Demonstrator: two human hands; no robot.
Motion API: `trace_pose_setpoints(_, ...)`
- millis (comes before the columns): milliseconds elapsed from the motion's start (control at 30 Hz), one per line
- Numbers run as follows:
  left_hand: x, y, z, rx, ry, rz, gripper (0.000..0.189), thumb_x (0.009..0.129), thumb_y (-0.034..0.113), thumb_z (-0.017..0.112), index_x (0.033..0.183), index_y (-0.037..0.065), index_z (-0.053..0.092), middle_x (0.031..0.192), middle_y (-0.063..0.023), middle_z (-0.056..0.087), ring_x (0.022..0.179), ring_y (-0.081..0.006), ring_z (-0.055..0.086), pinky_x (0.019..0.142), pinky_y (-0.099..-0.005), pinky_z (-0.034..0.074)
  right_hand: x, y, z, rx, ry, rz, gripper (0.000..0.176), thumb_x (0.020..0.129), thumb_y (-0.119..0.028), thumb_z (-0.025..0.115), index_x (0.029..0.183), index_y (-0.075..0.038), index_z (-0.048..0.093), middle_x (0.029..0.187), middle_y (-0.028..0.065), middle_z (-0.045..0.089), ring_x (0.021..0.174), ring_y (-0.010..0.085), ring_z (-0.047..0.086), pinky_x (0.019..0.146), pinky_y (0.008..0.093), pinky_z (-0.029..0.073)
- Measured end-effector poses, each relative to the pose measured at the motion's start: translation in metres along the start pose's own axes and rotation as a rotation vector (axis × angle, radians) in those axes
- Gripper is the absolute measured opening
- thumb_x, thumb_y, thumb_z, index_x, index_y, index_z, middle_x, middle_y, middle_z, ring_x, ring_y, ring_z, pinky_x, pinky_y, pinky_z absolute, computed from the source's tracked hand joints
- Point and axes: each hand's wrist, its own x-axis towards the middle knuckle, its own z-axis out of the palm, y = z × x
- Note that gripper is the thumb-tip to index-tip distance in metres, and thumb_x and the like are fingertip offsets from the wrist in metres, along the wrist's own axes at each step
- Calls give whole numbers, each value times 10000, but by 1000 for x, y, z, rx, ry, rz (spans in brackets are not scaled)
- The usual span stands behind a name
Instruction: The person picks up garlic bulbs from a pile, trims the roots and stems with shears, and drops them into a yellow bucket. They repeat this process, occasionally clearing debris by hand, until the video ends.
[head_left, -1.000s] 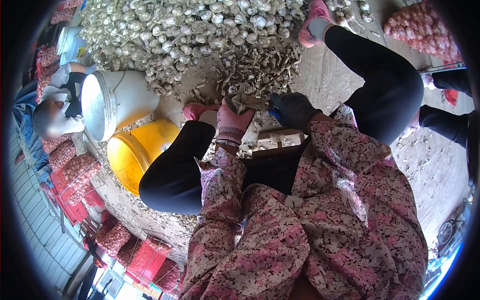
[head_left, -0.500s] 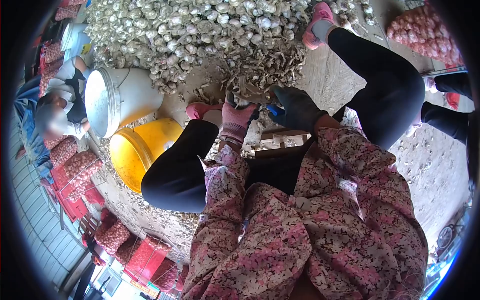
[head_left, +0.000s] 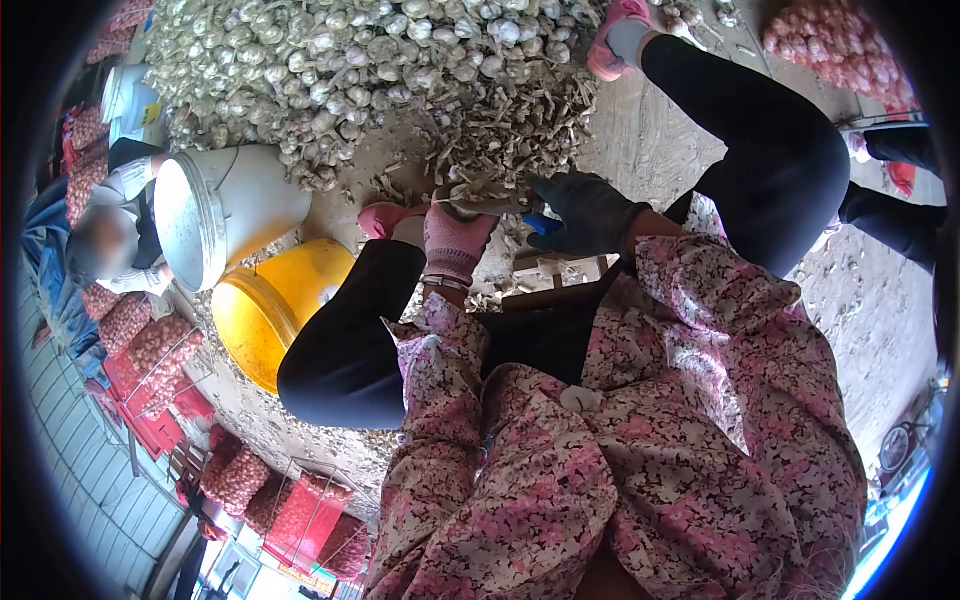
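Shears of grey metal with blue handles (head_left: 543, 224), clenched in the dark-gloved right hand (head_left: 585, 215), now lie flatter against the pink-gloved left hand (head_left: 459, 240), apparently at work; whether its fingers grasp anything, I cannot tell.

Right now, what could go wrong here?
The blue-handled cutter in the right hand reaches right up to the left hand, so a slip might catch the pink glove. The left leg sits close to the yellow bucket; a shift could knock it.
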Motion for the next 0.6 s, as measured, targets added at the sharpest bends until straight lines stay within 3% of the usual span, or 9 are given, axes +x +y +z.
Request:
trace_pose_setpoints(133, -6, 23, -6, 123, 17, 43, 470, 672, 259, 826, 1015, 10, 623, 948, -119, 700, 893, -223, 682, 766, -334, 527, 3, 3, 2, 6, -15, -17, 798, 751, -427, 714, 1333, 13, 391, 988, 226, 618, 918, 379, 613, 819, 452, 487)
trace_pose_setpoints(233, -11, 30, -4, 311, 18, 28, 484, 664, 282, 831, 1005, 11, 619, 941, -134, 697, 895, -254, 681, 770, -353, 526, 5, 8, 7, -7, -85, -39, 698, 763, -394, 703, 1263, 10, 434, 885, 211, 632, 826, 379, 628, 754, 461, 497)
trace_pose_setpoints(300, -14, 32, -2, 254, 5, 55, 529, 656, 315, 834, 1022, 9, 606, 943, -148, 691, 907, -277, 676, 777, -367, 526, 4, 4, 5, -67, -93, -8, 474, 793, -353, 661, 1069, 0, 505, 796, 177, 636, 767, 368, 637, 713, 472, 494)
trace_pose_setpoints(600, -25, 34, 2, 381, 68, 57, 564, 664, 330, 818, 1056, 9, 570, 920, -160, 681, 883, -304, 675, 775, -377, 523, 4, 13, 22, -122, -45, -35, 337, 819, -300, 619, 997, -20, 563, 770, 175, 647, 717, 345, 651, 667, 471, 505)
